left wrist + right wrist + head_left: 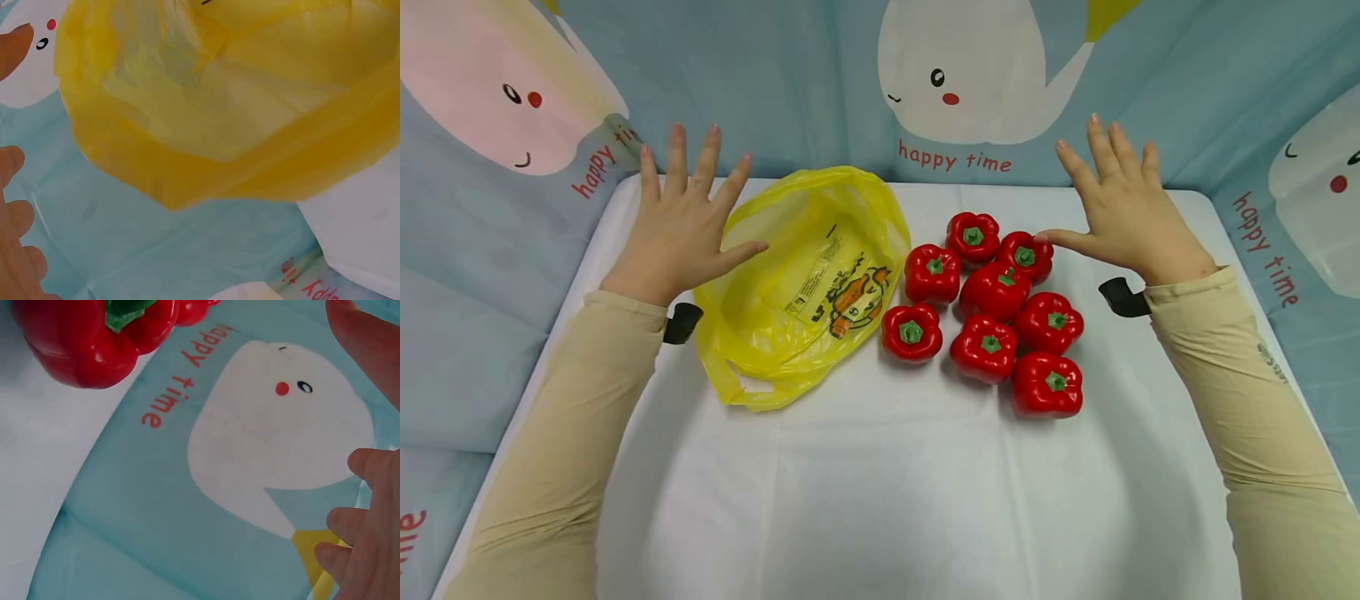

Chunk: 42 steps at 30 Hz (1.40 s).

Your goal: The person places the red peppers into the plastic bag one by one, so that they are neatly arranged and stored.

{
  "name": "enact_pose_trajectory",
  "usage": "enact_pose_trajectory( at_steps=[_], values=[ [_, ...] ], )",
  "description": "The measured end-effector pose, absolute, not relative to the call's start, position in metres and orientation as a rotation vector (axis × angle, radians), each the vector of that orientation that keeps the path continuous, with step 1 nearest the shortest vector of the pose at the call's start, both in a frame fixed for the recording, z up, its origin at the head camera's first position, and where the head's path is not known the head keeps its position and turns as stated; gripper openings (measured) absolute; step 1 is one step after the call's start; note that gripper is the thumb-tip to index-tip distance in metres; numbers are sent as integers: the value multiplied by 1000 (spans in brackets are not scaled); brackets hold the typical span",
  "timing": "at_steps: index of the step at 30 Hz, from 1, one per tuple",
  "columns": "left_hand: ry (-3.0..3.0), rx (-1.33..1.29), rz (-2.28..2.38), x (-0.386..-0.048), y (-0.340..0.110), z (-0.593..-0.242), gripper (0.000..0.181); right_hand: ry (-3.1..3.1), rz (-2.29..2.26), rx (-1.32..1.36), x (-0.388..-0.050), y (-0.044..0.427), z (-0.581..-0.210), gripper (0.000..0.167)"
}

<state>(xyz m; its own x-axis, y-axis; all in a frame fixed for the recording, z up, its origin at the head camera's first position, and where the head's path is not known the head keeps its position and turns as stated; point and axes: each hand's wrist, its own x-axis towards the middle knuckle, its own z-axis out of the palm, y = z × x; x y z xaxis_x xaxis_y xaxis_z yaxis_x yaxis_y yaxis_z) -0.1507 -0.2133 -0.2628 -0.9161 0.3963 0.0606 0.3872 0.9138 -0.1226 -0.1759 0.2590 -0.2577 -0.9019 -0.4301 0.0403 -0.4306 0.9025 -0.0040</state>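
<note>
My left hand (681,221) is spread with straight fingers at the left of the yellow plastic bag (745,350), holding nothing. The bag lies with its mouth wide, a printed cartoon and a handle loop showing; the left wrist view has its yellow rim (187,181) up close. On the right, my right hand (1123,208) is also spread and holds nothing. Its thumb tip overlaps a red bell pepper (1026,258) in the head view; whether they touch I cannot tell. Several more red bell peppers (985,348) with green stems sit in a cluster right of the bag.
A white cloth (880,500) covers the table. Blue curtains (775,92) printed with cartoon shapes and "happy time" stand along the back and both sides. A black wrist strap piece (1123,297) shows beneath the right wrist, another (682,323) beneath the left.
</note>
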Motion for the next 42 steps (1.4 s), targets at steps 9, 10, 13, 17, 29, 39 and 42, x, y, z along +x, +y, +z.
enact_pose_trajectory(
  at_steps=[9,10,13,17,29,39,42],
  values=[
    [-2968,-659,172,-150,-198,-259,91,-3020,-9,719,-174,252,-257,101],
    [-2963,-666,175,-150,-196,-259,91,-3020,-12,723,-174,251,-257,101],
    [-2956,-682,187,-151,-192,-258,91,-3017,-21,735,-173,249,-258,100],
    [-2962,-700,209,-151,-188,-259,91,-3009,-29,746,-173,246,-258,100],
    [-2937,-746,203,-153,-180,-261,91,-2997,-20,785,-172,238,-258,102],
    [-2955,-744,208,-153,-175,-261,91,-3000,-12,789,-172,235,-259,104],
    [-2955,-727,190,-149,-176,-260,91,-3000,-7,798,-171,235,-260,104]
  ],
)
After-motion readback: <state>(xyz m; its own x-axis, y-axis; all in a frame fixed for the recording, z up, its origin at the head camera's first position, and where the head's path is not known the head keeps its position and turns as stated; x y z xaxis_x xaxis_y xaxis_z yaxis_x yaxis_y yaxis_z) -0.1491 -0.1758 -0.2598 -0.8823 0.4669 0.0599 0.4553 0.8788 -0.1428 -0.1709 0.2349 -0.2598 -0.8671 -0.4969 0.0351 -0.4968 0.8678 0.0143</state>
